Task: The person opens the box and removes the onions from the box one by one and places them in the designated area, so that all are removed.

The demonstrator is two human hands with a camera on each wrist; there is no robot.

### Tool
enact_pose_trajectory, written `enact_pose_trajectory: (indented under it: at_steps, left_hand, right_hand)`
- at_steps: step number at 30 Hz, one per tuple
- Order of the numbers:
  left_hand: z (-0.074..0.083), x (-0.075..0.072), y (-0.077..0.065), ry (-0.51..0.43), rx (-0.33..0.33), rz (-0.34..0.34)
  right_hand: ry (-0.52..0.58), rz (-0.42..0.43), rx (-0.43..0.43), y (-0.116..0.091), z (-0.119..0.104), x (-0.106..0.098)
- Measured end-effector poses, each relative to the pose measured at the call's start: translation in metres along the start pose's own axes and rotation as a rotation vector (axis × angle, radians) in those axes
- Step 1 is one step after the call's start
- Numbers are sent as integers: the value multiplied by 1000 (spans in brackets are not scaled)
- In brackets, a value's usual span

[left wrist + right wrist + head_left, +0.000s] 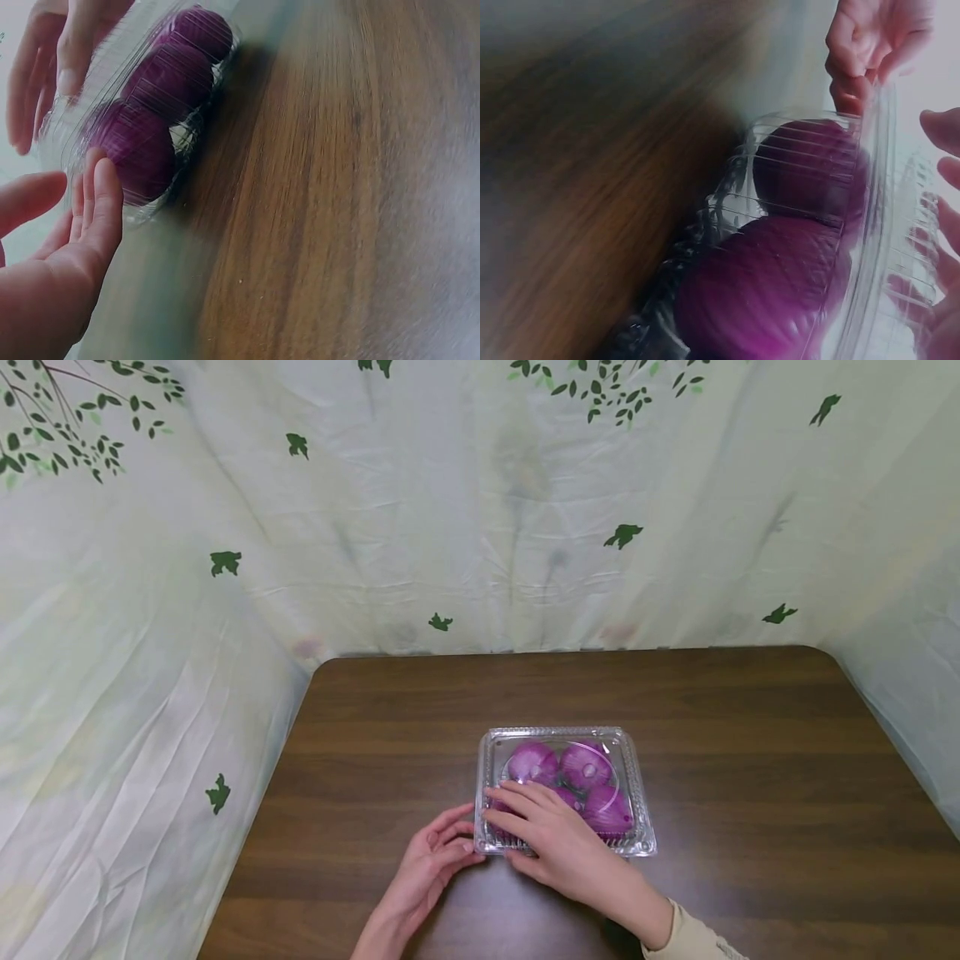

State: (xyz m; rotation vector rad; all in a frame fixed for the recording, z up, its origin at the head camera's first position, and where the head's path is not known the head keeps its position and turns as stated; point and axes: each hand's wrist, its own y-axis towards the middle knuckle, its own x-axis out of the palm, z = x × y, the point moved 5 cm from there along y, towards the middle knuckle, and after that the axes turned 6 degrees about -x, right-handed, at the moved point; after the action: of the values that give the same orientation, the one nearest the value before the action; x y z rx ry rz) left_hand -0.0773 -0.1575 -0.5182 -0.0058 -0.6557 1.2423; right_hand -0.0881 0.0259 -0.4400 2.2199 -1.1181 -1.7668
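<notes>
A clear plastic clamshell container [637,827] sits on the table with its lid down. Several red onions [585,766] show through the plastic; in the right wrist view a large onion [765,289] fills the near end. My left hand [427,868] is at the container's front left corner, fingertips right at the rim. The left wrist view shows its fingers [101,195] nearly straight along the side, thumb apart from them. Over the lid's front left part lies my right hand [551,839], fingers spread, thumb by the front edge. It hides some of the onions.
The brown wooden table [750,760] extends around the container on all sides. A pale curtain [480,527] with green leaf and bird prints hangs behind the table's far edge and along both sides. A light sleeve [690,935] covers the right forearm.
</notes>
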Motion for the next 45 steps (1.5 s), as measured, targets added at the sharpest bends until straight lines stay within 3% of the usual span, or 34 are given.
enact_pose_trajectory:
  at_steps: [6,9,15,27,45]
  left_hand:
    - [-7,1,0,-155,-62,-109]
    - [-8,2,1,-198,-83,-113]
    - [-10,2,5,-249,-64,-75]
    - [-11,2,10,-221,-30,-19]
    - [-10,2,13,-184,-15,-5]
  right_hand:
    - [-4,-68,-54,8,4,7]
    - [4,-114,-56,12,7,10]
    - [25,-188,-21,24,15,16]
    - [25,-217,-20,39,20,29]
    - [133,-239,-36,43,18,30]
